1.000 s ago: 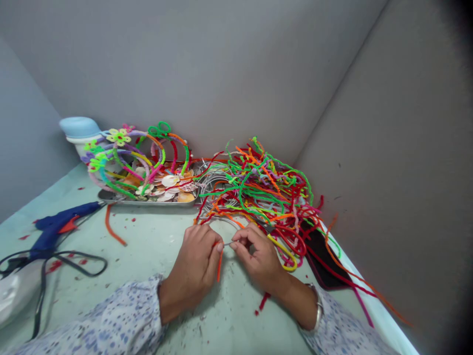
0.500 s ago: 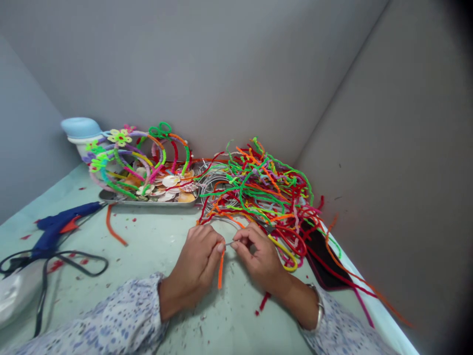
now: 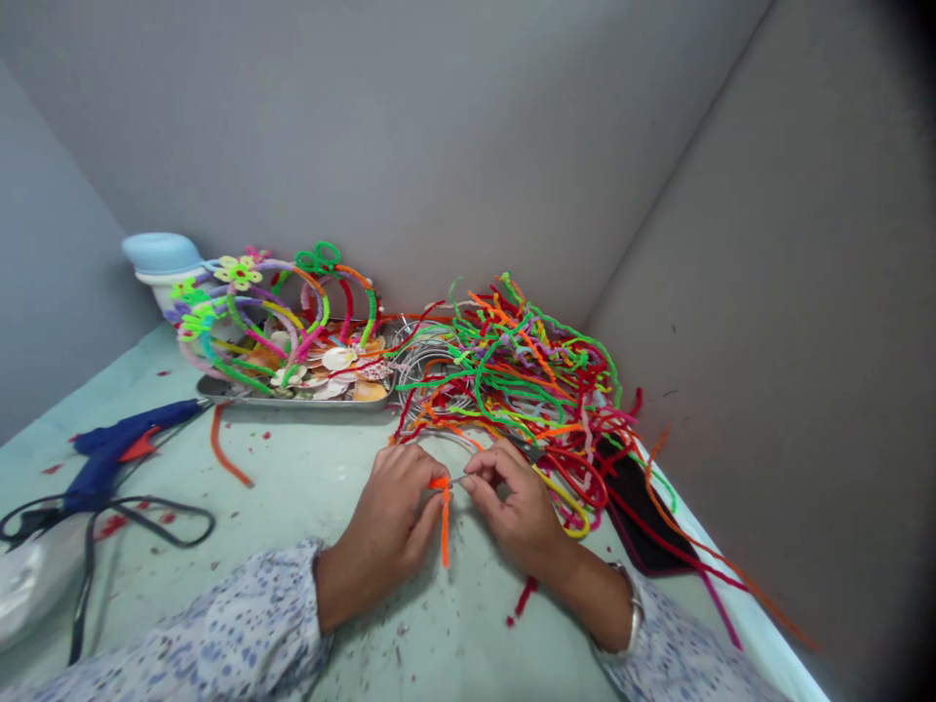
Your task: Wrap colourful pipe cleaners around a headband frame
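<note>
Vividly orange, the fuzzy strip (image 3: pixel 446 529) hangs pinched by the left hand (image 3: pixel 395 515), right hand (image 3: pixel 518 507) pinching grey wire (image 3: pixel 458 479)

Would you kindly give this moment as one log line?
left hand: pinching orange fuzzy strip; right hand: pinching grey wire; blue glue gun: untouched

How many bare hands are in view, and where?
2: the left hand, pinching a fuzzy orange pipe cleaner, and, beside it, the right hand, pinching a thin grey wire; both over the pale green tabletop.
</note>
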Demonstrator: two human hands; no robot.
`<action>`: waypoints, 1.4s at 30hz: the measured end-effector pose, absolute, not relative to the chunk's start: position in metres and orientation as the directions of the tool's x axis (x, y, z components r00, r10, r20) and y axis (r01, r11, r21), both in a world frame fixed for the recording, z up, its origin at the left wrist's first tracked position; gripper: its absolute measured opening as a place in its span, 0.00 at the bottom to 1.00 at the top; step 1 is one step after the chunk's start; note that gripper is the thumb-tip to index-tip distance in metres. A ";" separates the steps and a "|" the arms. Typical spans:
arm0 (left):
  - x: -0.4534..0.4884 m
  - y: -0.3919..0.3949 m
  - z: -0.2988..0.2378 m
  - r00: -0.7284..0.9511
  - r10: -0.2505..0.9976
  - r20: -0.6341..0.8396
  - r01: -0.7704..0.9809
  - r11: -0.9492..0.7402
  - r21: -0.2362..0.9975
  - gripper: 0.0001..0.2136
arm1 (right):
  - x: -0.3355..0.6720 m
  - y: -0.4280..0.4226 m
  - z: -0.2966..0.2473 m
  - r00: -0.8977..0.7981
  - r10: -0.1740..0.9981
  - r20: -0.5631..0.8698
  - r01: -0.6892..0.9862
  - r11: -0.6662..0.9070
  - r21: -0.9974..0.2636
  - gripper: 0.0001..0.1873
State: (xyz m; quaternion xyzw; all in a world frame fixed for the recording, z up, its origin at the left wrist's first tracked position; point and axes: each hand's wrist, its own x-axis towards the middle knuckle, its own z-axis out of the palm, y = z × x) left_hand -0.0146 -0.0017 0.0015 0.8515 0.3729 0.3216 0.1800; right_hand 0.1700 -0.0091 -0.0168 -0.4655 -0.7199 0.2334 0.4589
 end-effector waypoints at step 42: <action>-0.014 -0.003 0.003 0.445 0.789 0.424 0.554 -0.615 0.562 0.08 | 0.168 -0.010 -0.015 -0.232 0.871 0.434 0.473 0.491 -0.732 0.01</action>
